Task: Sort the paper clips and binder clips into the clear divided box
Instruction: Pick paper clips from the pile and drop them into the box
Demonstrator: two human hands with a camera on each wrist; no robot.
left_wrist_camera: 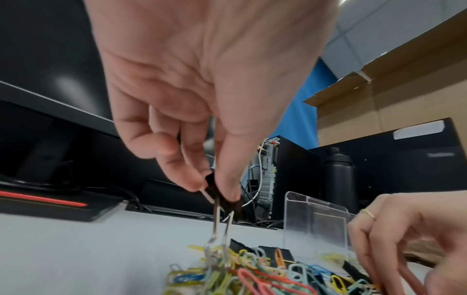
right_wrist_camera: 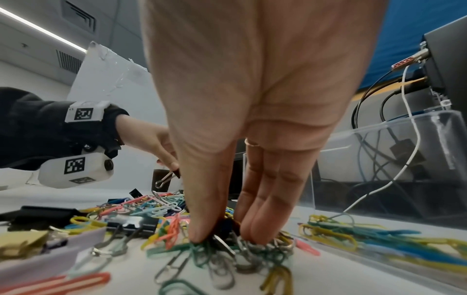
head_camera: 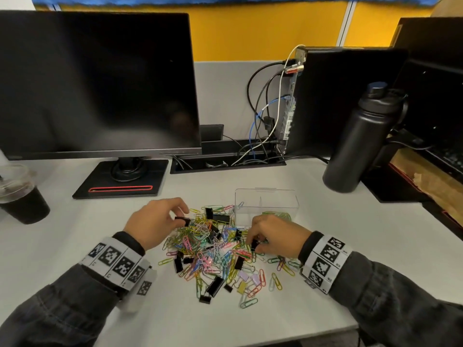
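Note:
A heap of coloured paper clips and black binder clips (head_camera: 213, 251) lies on the white desk. Behind its right side stands the clear divided box (head_camera: 266, 204), with a few green and yellow paper clips in its near right compartment. My left hand (head_camera: 181, 216) pinches a small black binder clip (left_wrist_camera: 222, 197) between thumb and fingers, just above the heap's far left edge, its wire handles hanging down. My right hand (head_camera: 253, 242) reaches down into the heap's right side, in front of the box. Its thumb and fingers (right_wrist_camera: 255, 225) pinch another small black binder clip (right_wrist_camera: 225, 225).
A monitor (head_camera: 95, 81) on a black stand (head_camera: 120, 181) rises behind the left hand. A plastic cup of dark drink (head_camera: 22, 196) sits far left. A black bottle (head_camera: 360, 144) and a computer with cables (head_camera: 325, 96) stand behind and right of the box.

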